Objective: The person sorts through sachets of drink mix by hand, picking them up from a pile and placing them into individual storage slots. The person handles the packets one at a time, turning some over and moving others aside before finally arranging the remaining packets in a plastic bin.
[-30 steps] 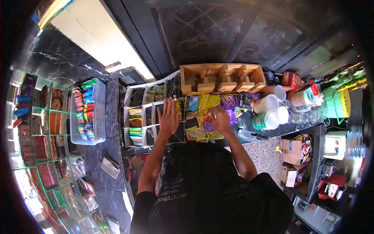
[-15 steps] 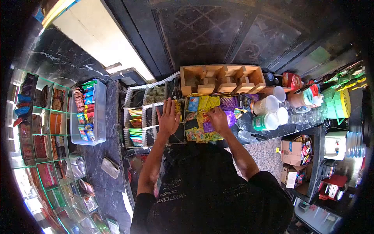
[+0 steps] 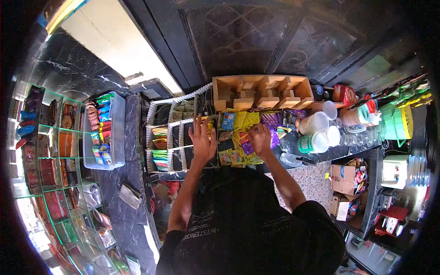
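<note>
My left hand (image 3: 203, 140) is over the right part of a divided rack (image 3: 170, 137) edged in white, its fingers apart and holding nothing I can see. Yellow packets (image 3: 210, 128) show partly behind its fingers. My right hand (image 3: 260, 140) is at a pile of yellow sachets (image 3: 246, 120), fingers bent and closed together; what they pinch is hidden. Purple sachets (image 3: 270, 120) lie by that hand. A blue sachet (image 3: 228, 121) sits at the pile's upper left. More yellow sachets (image 3: 236, 156) lie nearer my body.
Behind the pile stands a wooden compartment box (image 3: 262, 96). Lidded jars (image 3: 314, 143) crowd the right side. A clear plastic bin (image 3: 118, 133) of colourful packets stands left, beside glass shelves (image 3: 50, 156). A cardboard box (image 3: 343, 178) sits at lower right.
My left hand has shifted slightly right and toward my body, its fingers spreading more. My right hand has moved a little right and stays at the sachet pile.
</note>
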`<act>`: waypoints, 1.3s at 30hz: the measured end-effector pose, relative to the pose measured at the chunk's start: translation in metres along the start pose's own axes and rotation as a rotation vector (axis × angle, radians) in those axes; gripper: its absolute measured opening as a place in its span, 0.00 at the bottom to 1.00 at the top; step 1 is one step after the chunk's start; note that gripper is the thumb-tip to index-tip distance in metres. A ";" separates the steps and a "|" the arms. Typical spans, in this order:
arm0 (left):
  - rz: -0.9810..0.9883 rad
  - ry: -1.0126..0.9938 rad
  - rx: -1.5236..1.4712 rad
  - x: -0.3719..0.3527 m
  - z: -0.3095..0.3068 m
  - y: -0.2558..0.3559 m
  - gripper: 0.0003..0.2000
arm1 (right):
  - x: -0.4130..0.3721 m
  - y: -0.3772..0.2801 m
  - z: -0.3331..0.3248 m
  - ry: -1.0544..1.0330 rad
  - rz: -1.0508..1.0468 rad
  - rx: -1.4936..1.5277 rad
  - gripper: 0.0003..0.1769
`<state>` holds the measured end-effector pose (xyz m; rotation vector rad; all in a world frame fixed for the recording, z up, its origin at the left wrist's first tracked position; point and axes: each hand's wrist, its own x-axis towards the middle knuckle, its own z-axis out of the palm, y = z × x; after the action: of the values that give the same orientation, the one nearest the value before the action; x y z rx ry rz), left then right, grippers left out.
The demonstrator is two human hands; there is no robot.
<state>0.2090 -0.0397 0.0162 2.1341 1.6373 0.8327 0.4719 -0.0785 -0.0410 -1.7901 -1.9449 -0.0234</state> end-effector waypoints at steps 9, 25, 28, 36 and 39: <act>-0.129 -0.101 -0.433 0.004 -0.007 0.044 0.19 | 0.022 -0.007 -0.037 -0.153 0.555 0.873 0.10; -0.496 -0.378 -1.149 0.008 0.003 0.051 0.15 | 0.033 -0.034 -0.037 -0.155 0.546 1.199 0.11; -0.376 -0.392 -0.996 0.013 -0.010 0.051 0.15 | 0.041 -0.039 -0.065 -0.211 0.531 1.182 0.13; -0.365 -0.332 -1.108 0.006 0.026 0.014 0.19 | 0.028 0.021 -0.069 -0.192 0.463 0.651 0.16; -0.506 -0.344 -1.165 0.004 0.020 0.014 0.19 | 0.020 0.027 -0.081 -0.290 0.470 0.375 0.13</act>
<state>0.2330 -0.0386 0.0097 0.9281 0.9964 0.8572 0.5247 -0.0837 0.0286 -2.0116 -1.5184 0.7425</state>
